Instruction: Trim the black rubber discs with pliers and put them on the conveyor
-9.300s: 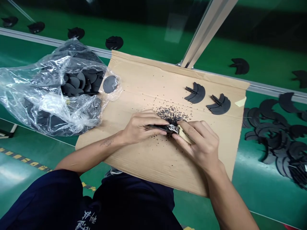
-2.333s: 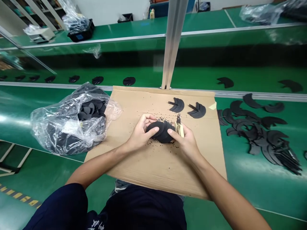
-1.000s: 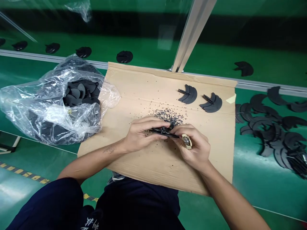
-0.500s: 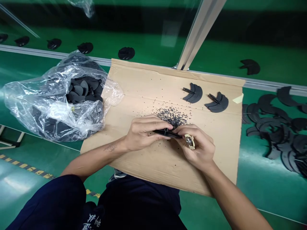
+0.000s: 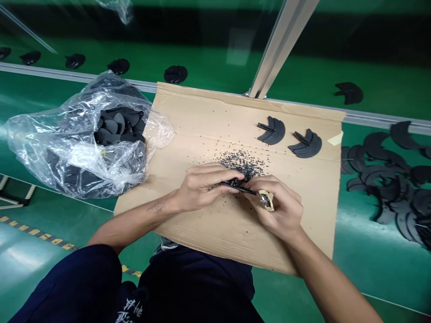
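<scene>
**Head view.** The left hand [image 5: 204,187] is curled closed around a black part [image 5: 237,186], which appears edge-on as a thin strip at the centre of the frame. The right hand [image 5: 278,208] is closed around small flush cutters [image 5: 266,200] with pale handles, and its fingers meet the strip's 3 o'clock end.

**Handling.** The part is judged light and thin, and probably flexible, though its material cannot be determined. A firm hold on the wide body is advisable, rather than on any narrow projection.

**Surroundings.** The hands rest on a cardboard sheet [image 5: 202,112]. Black crumbs [image 5: 241,163] lie at 12 o'clock from the hands. Two crescent-shaped parts [image 5: 272,131] lie at 1 o'clock. A clear plastic bag [image 5: 76,143] holding more black parts lies at 9 o'clock. A loose pile of black parts [image 5: 380,181] lies at 3 o'clock on a green conveyor belt [image 5: 377,255].

**Obscured items.** The fingers hide most of the held part and the cutter jaws, so the jaw opening cannot be determined. The full outline of the held part cannot be made out. The parts inside the bag are blurred by the plastic.
</scene>
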{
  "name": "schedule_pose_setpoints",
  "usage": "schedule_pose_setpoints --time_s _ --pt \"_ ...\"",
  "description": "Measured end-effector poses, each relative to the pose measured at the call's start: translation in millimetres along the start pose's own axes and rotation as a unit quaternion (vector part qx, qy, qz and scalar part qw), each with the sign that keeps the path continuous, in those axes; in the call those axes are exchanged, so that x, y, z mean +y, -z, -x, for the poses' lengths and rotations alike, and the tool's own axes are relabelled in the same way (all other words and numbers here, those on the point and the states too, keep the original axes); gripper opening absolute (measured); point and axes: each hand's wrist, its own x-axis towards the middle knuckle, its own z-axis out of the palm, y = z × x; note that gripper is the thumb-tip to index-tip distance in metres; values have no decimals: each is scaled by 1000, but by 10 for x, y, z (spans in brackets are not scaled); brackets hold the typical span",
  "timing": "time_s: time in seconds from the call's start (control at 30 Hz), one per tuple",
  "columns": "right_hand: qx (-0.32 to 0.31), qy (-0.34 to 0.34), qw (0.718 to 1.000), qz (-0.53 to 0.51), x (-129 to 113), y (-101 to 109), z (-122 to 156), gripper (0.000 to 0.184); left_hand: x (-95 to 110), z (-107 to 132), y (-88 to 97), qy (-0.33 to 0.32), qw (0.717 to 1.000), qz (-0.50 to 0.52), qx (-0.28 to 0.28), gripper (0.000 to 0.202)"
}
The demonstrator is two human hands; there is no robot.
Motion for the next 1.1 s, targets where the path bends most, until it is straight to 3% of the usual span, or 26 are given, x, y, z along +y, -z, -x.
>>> schedule_pose_setpoints --time_s 0.23,0.4,0.53,0.67,0.83,1.1 --pt "-7 -17 1000 -10 -6 0 -6 14 8 25 -21 11 1000 -9 13 18" --pt "6 -45 998 -45 -36 -14 -25 11 -11 9 -19 25 999 42 20 26" --pt "9 -95 991 -92 -81 2 -59 9 -13 -30 43 119 973 194 -44 53" --pt "-4 -117 985 -127 -96 19 -80 12 -33 -49 79 214 936 266 -80 36" --pt "-18 -90 990 -104 -90 25 -79 19 -35 -48 30 238 918 303 -90 27" --pt "-49 -4 994 -93 -69 32 -39 8 5 -4 -12 203 930 291 -90 17"
